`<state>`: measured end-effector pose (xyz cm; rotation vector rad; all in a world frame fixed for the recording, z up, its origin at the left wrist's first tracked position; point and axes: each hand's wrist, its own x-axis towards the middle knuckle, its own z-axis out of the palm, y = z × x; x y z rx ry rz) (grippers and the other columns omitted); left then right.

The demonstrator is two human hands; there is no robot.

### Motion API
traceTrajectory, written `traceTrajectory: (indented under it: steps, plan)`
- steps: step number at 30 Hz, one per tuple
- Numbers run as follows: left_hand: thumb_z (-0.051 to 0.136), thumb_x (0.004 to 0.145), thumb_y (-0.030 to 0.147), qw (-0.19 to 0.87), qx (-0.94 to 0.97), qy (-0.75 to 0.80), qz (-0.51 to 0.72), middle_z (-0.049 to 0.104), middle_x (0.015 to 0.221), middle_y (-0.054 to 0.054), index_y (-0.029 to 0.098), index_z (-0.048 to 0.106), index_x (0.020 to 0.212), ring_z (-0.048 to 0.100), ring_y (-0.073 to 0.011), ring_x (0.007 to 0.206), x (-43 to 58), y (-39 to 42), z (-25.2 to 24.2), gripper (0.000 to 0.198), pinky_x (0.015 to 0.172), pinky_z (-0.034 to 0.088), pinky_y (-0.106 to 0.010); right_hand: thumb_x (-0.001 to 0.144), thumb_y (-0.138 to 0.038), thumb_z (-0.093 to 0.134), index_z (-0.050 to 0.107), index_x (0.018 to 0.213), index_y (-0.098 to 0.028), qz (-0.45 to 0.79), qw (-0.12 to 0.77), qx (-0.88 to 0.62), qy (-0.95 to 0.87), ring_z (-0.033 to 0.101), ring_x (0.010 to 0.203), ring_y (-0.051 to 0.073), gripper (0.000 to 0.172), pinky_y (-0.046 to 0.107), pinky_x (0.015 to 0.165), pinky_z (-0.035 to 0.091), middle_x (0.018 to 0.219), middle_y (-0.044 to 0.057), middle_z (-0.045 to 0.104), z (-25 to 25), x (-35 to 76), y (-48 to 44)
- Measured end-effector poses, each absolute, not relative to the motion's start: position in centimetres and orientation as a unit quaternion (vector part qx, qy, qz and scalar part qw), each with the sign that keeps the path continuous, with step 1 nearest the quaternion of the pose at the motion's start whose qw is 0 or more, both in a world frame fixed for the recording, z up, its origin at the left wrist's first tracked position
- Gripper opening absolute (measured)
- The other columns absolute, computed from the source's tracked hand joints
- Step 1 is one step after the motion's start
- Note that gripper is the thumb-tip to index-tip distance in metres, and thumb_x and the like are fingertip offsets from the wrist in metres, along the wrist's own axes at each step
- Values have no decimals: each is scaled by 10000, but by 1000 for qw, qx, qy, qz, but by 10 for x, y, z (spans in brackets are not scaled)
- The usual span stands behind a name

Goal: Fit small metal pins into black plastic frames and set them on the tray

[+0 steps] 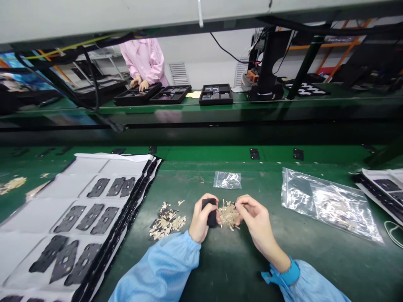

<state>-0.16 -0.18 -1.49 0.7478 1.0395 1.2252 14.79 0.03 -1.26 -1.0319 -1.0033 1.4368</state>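
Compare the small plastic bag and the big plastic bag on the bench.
The small plastic bag is much smaller than the big plastic bag. The small bag lies near the middle of the green bench, while the big bag lies toward the right. The small bag looks crumpled, while the big bag lies spread out longer. Both are clear, shiny plastic and lie flat on the bench.

Factory assembly workshop: green workbench (226, 268) in foreground; second bench (201, 105) upper centre with black parts trays (171, 94); worker in pink smock (145, 61) upper left; light-blue smock sleeve (157, 268) lower centre; sheets of black components (78, 226) lower left; loose metal parts (166, 222) centre.
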Motion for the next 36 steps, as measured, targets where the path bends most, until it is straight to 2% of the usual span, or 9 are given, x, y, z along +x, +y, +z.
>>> traceTrajectory:
  steps: [3, 6, 10, 13, 15, 19, 25, 36]
  plan:
    - [516, 654, 129, 616, 286, 475, 560, 536, 480, 62, 179, 464, 687, 537, -106, 409, -8, 4, -17, 80, 457, 475, -232, 732, -318, 700, 651, 734, -178, 643, 510, -415, -392, 505, 650, 128, 148, 206, 446, 485, 810, 20, 515, -5, 150, 0]
    - [584, 662, 134, 575, 309, 510, 561, 654, 622, 7, 155, 534, 775, 640, -135, 573, -13, 10, -17, 125, 569, 517, -237, 744, -317, 679, 693, 739, -172, 702, 462, -399, -366, 546, 696, 144, 146, 220, 500, 493, 863, 41, 575, 1, 152, -1]
    - [667, 704, 238, 536, 360, 531, 548, 715, 872, -70, 139, 597, 941, 679, -162, 753, -17, 13, -17, 266, 670, 533, -243, 760, -297, 655, 738, 806, -167, 740, 416, -392, -353, 617, 851, 205, 161, 313, 719, 525, 1042, 95, 639, 1, 154, -3]
    - [673, 723, 288, 530, 376, 531, 544, 715, 935, -87, 148, 593, 998, 687, -183, 795, -16, 12, -18, 319, 705, 547, -272, 779, -293, 635, 745, 848, -173, 738, 409, -397, -360, 595, 1016, 259, 176, 392, 897, 462, 1172, 109, 614, -1, 155, -4]
    - [673, 728, 300, 517, 391, 533, 543, 711, 960, -92, 150, 590, 1012, 688, -195, 822, -15, 10, -19, 332, 727, 552, -285, 779, -304, 636, 745, 863, -182, 729, 406, -412, -365, 569, 1080, 273, 184, 409, 950, 422, 1196, 105, 610, -2, 155, -3]
    - [659, 744, 294, 482, 429, 540, 540, 701, 991, -97, 148, 591, 1006, 687, -191, 838, -11, 7, -18, 307, 761, 552, -281, 756, -345, 663, 740, 900, -190, 721, 401, -430, -366, 568, 1092, 278, 226, 424, 964, 406, 1171, 110, 630, -1, 155, -3]
    - [636, 765, 283, 466, 448, 548, 531, 698, 994, -87, 165, 584, 1022, 688, -179, 826, -10, 4, -18, 287, 725, 557, -256, 769, -344, 648, 728, 950, -181, 713, 390, -443, -379, 570, 1088, 283, 257, 438, 964, 400, 1137, 112, 651, -2, 156, -2]
    - [646, 753, 295, 461, 450, 548, 533, 705, 973, -82, 168, 598, 1003, 693, -187, 816, -9, 4, -18, 285, 698, 567, -254, 764, -380, 655, 726, 952, -185, 719, 385, -436, -380, 601, 1033, 264, 280, 391, 882, 473, 1192, 111, 616, -3, 155, -2]
